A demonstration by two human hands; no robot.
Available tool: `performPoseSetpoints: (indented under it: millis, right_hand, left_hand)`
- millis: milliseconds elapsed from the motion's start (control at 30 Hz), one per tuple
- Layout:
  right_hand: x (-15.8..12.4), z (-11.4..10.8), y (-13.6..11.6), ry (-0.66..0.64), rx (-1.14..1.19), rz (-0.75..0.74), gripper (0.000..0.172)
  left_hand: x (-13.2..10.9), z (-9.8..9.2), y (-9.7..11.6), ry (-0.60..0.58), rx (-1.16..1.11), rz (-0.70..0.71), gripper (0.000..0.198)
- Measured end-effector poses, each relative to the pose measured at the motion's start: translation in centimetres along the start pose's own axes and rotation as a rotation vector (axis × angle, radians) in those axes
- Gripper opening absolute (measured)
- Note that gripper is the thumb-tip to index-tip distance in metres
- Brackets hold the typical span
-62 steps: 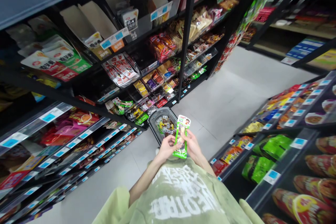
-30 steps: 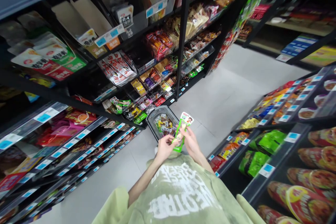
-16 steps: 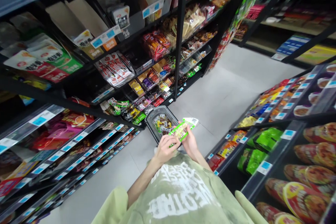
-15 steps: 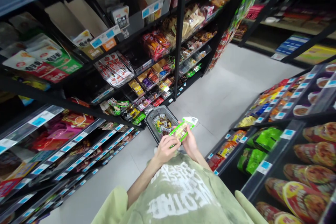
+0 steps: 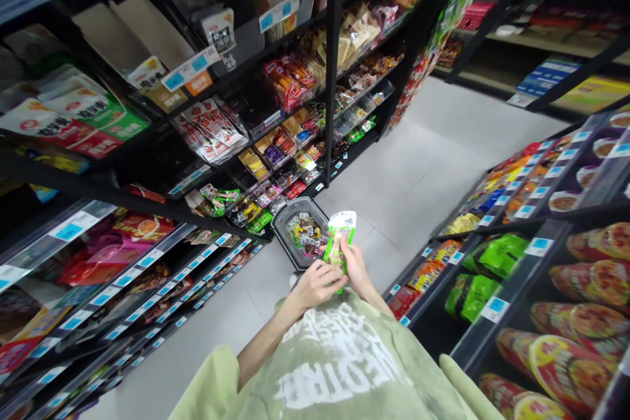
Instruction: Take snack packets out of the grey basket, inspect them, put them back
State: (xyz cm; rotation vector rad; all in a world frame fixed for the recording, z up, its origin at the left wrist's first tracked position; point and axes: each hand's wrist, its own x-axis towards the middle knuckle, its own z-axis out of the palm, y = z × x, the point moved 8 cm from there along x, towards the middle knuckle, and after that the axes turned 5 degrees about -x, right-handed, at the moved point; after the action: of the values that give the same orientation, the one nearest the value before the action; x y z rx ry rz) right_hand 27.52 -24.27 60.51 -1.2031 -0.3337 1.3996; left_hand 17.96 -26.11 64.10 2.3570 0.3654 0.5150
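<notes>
I stand in a shop aisle and hold a narrow green and white snack packet [image 5: 338,237] upright in front of my chest. My left hand [image 5: 317,282] grips its lower end with curled fingers. My right hand [image 5: 355,267] clasps its right edge. Just beyond the packet, a grey shopping basket [image 5: 294,216] sits on the floor with several wrapped snacks inside it.
Black shelves [image 5: 207,111] packed with snack packets and blue price tags line the left side. Another shelf [image 5: 531,236] with green and red bags runs along the right. The grey tiled floor [image 5: 423,170] of the aisle stretches ahead towards more shelving.
The packet was tilted over to the right half a second ago and now stands upright again. Both hands kept hold of it. The view has drifted slightly.
</notes>
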Motion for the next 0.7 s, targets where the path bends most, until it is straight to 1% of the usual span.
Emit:
performPoseSetpoints:
  millis: [267, 367, 467, 533, 633, 700]
  right_hand:
    - [0.4, -0.4, 0.8, -0.024, -0.023, -0.008, 0.055]
    - [0.3, -0.4, 0.8, -0.031, -0.021, -0.004, 0.058]
    - [0.2, -0.3, 0.6, -0.041, 0.021, 0.009, 0.063]
    - [0.1, -0.3, 0.6, -0.043, 0.047, 0.015, 0.064]
    - [0.2, -0.4, 0.7, -0.038, 0.050, 0.021, 0.062]
    - [0.2, -0.5, 0.8, -0.042, 0.051, 0.021, 0.061]
  left_hand:
    - [-0.1, -0.5, 0.3, 0.068, -0.034, 0.039, 0.026]
    - [-0.1, -0.2, 0.0, 0.033, -0.018, 0.017, 0.028]
    - [-0.2, 0.5, -0.1, -0.035, 0.090, 0.014, 0.032]
    - [-0.2, 0.7, -0.1, -0.062, 0.135, 0.022, 0.034]
    - [-0.2, 0.8, 0.0, -0.071, 0.173, 0.042, 0.036]
    - [-0.2, 0.7, 0.2, -0.052, 0.198, 0.059, 0.036]
